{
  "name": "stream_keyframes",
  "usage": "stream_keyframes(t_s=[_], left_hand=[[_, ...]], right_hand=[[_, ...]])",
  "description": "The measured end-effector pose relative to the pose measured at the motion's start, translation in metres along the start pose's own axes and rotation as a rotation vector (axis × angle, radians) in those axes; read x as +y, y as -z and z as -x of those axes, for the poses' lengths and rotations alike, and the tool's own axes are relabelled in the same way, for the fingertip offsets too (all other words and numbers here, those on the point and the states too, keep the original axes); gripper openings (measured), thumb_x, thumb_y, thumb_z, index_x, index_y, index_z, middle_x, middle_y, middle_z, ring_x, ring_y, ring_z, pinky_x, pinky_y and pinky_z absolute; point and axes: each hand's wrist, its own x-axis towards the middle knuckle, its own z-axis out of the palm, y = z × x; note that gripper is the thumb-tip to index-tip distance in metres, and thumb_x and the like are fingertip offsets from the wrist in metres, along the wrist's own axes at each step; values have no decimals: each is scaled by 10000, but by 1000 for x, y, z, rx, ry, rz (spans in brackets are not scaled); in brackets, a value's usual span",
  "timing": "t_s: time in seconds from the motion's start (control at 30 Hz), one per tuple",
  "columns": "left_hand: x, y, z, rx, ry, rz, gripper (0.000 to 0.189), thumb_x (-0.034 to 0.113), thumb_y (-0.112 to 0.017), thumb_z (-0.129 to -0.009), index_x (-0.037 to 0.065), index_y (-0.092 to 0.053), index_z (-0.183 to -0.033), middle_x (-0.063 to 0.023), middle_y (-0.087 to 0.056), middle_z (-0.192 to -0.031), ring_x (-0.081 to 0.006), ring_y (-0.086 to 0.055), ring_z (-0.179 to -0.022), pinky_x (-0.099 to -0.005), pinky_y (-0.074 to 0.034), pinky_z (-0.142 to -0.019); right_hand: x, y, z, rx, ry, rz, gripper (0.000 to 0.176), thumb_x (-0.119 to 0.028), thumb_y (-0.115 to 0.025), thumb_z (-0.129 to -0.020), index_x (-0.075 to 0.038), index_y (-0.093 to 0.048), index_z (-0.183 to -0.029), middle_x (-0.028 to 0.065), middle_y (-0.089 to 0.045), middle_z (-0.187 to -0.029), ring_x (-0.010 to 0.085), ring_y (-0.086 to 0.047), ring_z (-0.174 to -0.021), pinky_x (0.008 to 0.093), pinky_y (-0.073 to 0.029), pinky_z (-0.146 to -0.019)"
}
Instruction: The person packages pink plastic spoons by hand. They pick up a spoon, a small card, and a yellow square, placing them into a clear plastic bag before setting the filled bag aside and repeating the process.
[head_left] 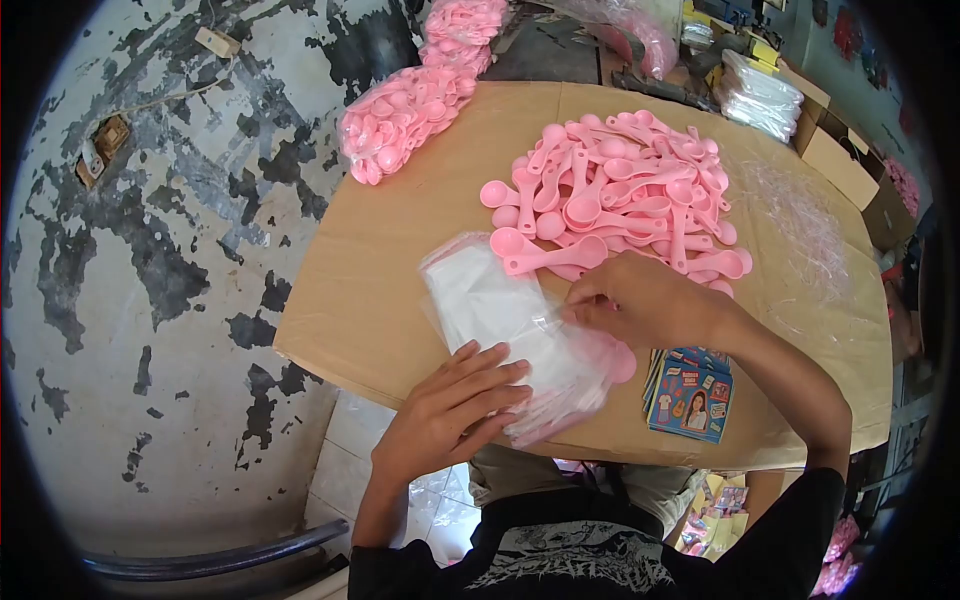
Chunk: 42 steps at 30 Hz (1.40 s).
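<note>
A stack of clear plastic bags (490, 300) lies on the cardboard-covered table in front of me. My left hand (455, 405) rests on the stack's lower left part, fingers stretched out. On the stack's right side, my right hand (635, 300) is closed, thumb and fingertips pinching the thin film of a plastic bag. Pink plastic shows through the film below that hand, and a round pink end (622, 362) sticks out at the right. Just beyond my right hand is a heap of pink double-ended measuring spoons (600, 200). Under my right forearm sits a pile of printed cards (690, 400).
Filled bags of pink spoons (410, 115) stand at the table's far left edge. Loose clear strips (800, 225) lie on the right. Beyond the back right corner are a stack of packed plastic bags (760, 95) and an open cardboard box (840, 160). A peeling wall (180, 300) is at left.
</note>
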Motion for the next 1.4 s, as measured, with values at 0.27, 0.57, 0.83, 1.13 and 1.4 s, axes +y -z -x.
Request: stream_keyframes(t_s=[0.27,0.57,0.83,1.13,1.4], left_hand=[[3,4,-4,-23,41,6,257,73,-719,-759,91,-691,-1014,-62,-637,-1189,-287,-538,-1208,-475,-397,-1033],[90,-28,-35,358,-392,876,508,74,-682,-782,142,-525,-1261,-91,-601,-848,-242,-579,-797,-426,-441,-863],[130,-43,-72,169,-541,1204,505,278,-694,-858,388,-508,-1314,-30,-566,-759,-147,-470,-542,-317,-359,-553],[132,-55,-74,90,-663,1455,491,316,-694,-856,348,-515,-1313,-40,-578,-796,-153,-507,-591,-316,-366,-562],[134,-60,-60,31,-587,1624,542,140,-603,-911,181,-425,-1422,-77,-574,-789,-167,-516,-592,-307,-391,-519]], right_hand=[[-2,39,38,381,37,-149,161,-91,-531,-930,28,-630,-974,135,-628,-758,213,-604,-661,315,-465,-628],[2,47,103,189,-4,-208,102,-65,-557,-925,18,-617,-925,72,-589,-672,126,-568,-559,260,-437,-543],[14,46,127,124,-76,-162,116,-77,-570,-905,-5,-618,-983,152,-615,-717,276,-599,-607,348,-453,-572],[8,39,121,299,30,-217,64,-43,-571,-913,3,-609,-935,89,-602,-706,150,-553,-566,279,-422,-536],[-3,55,99,239,78,-119,112,-89,-560,-920,-14,-633,-960,110,-585,-646,202,-550,-541,313,-422,-533]])
